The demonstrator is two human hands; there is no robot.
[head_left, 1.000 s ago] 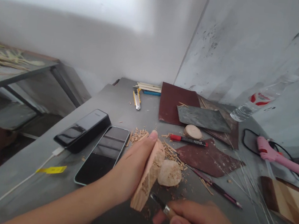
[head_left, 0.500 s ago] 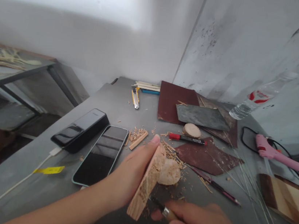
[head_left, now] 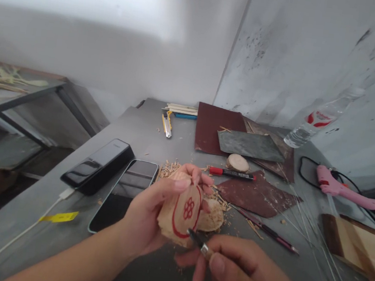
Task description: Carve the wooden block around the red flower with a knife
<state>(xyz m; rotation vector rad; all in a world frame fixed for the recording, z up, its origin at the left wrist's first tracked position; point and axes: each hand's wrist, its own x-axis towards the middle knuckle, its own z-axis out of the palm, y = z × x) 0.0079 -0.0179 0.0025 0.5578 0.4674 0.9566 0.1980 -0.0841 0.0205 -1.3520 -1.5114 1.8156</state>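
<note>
My left hand (head_left: 150,211) is closed round a piece of wood (head_left: 181,209), its thumb on the near face and fingers behind. That face carries a red outline with a small red flower drawn inside. My right hand (head_left: 239,272) grips a carving knife (head_left: 206,250) by its handle. The dark blade tip lies at the lower right of the red outline; whether it touches the wood I cannot tell. Just behind the wood lies a pale round wood slice (head_left: 212,215) among shavings (head_left: 170,169).
Left of my hands are a phone (head_left: 125,192) and a black power bank (head_left: 97,165) with a white cable. Beyond lie a utility knife (head_left: 166,125), red marker (head_left: 232,173) and sandpaper sheets (head_left: 215,128). A water bottle (head_left: 321,119), pink glue gun (head_left: 347,188) and wooden board (head_left: 356,250) are at right.
My left hand has turned the wood from its edge so the red-drawn face shows. The knife tip in my right hand has risen slightly, now over that face.
</note>
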